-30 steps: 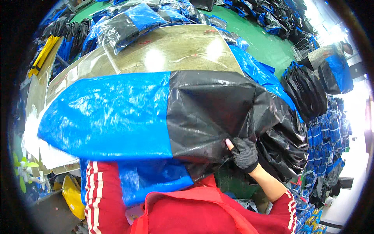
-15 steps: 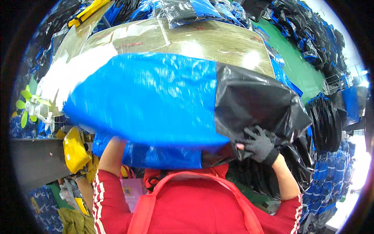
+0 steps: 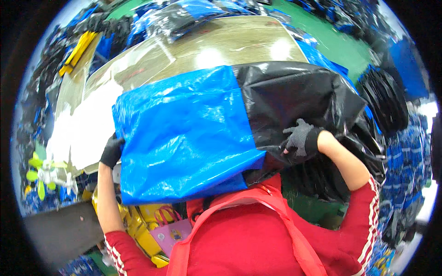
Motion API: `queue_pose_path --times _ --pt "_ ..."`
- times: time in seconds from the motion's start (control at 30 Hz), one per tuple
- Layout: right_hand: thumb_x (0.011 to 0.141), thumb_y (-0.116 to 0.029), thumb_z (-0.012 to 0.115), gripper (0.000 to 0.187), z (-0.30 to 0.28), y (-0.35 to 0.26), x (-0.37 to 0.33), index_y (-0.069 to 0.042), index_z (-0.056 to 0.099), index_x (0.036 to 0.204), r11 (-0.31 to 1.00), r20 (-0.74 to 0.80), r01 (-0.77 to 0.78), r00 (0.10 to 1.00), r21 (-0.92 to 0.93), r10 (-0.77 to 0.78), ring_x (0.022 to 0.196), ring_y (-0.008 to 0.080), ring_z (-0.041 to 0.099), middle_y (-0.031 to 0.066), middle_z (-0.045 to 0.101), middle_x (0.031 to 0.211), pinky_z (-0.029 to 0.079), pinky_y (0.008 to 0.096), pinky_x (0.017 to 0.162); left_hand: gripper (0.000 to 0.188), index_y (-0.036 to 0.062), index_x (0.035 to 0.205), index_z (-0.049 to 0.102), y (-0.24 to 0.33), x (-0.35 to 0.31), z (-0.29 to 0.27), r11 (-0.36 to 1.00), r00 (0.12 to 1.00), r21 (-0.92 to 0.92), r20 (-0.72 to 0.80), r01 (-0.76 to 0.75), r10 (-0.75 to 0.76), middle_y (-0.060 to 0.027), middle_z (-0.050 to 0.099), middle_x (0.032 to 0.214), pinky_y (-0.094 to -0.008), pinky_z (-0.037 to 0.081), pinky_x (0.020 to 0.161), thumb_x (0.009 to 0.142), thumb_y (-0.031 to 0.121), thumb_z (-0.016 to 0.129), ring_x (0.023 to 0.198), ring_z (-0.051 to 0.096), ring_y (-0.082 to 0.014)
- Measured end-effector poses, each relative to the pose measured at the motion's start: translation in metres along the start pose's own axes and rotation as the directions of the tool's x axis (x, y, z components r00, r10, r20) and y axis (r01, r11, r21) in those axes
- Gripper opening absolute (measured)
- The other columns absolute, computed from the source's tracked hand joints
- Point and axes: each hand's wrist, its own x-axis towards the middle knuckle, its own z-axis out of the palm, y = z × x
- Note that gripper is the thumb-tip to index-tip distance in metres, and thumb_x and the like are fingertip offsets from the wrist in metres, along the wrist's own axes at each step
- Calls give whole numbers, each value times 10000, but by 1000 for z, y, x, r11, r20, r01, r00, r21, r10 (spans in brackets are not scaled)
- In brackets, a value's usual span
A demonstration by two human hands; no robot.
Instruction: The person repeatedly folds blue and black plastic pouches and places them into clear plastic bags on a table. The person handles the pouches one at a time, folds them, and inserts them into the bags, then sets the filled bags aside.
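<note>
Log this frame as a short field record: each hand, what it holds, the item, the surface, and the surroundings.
left hand: black glove, fingers gripping the blue end of the bag
right hand: grey knit glove, pressed on the black end
bag: large glossy plastic bag, half blue, half black, held up flat across the view
table: shiny worktop behind the bag
surroundings: stacks of blue and black bags at right; yellow items below left

Bright overhead glare, fisheye-bent edges, dark rim

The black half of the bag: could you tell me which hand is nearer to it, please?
Right. The right hand grips the black half; the left hand holds the blue end's far edge.
</note>
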Motion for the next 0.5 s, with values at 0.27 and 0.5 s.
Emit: queue_pose_path --times 0.27,0.5 --pt "787 -653 603 816 -25 34 47 -185 429 1433 876 -584 -338 654 344 482 1291 374 431 175 505 1356 304 502 1078 776 6 1476 262 87 30 51 72 900 907 -420 414 118 -280 453 1385 -467 378 1054 800 159 608 1269 468 -395" --pt "811 -402 703 507 15 36 37 -144 611 1237 912 -837 -2 398 410 376 1144 373 542 198 587 1200 401 466 1009 790 116 1458 366 132 57 183 300 884 831 440 -468 161 -196 288 1531 -659 57 1117 839 570 555 1429 201 -426"
